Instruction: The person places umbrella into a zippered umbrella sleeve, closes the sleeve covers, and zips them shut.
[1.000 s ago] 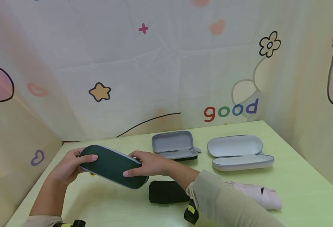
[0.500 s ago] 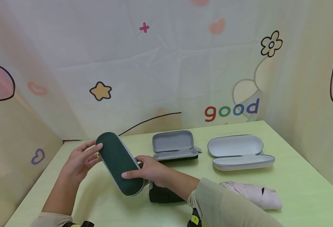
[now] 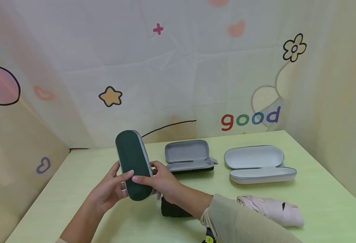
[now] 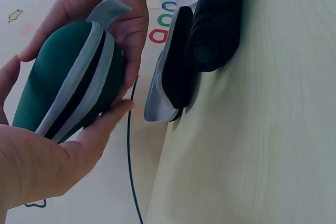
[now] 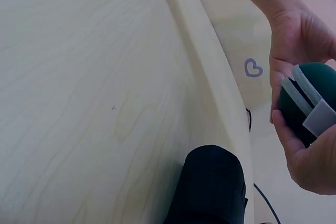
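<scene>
A dark green glasses case with grey trim is held up over the table, nearly upright, in both hands. My left hand grips its lower left side, thumb across the front and fingers behind. On the lower right side, my right hand holds it, also with the thumb on the front. In the left wrist view a dark strip runs between the case's two grey bands, and a grey tab sticks out at the end. The right wrist view shows that end of the case between both hands.
An open grey glasses case and an open white glasses case stand at the back of the table. Nearer lie a black folded umbrella, partly behind the right hand, and a pale pink folded umbrella. A printed cloth hangs behind.
The green case has turned from a slanted, near-level pose to nearly upright and shifted right. My left hand has moved from its far end down to the lower left side.
</scene>
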A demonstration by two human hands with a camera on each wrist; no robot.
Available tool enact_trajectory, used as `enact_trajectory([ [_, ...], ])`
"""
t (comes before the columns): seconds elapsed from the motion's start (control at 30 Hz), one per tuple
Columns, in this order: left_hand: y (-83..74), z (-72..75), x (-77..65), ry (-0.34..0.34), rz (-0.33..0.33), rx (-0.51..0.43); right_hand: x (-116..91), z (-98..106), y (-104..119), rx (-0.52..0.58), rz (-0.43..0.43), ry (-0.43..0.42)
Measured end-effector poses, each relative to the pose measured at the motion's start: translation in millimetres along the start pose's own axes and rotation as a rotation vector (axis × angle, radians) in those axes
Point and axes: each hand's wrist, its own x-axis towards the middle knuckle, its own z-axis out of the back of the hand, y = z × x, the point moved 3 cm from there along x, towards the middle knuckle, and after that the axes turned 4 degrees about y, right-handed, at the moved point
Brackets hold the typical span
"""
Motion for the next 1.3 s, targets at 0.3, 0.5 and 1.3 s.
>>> enact_trajectory([
  [0.3,7.2,-5.0,3.6,-0.030,-0.017,-0.047,-7,12,5,-0.147,0.003,0.059],
  [0.5,17.5,-4.4,2.5,-0.035,-0.036,-0.072,-11,18,7,-0.184,-0.002,0.093],
  [1.3,27.1,-5.1,-3.5,0.015,-0.052,-0.078,-15,28,21,-0.641,0.296,0.034],
])
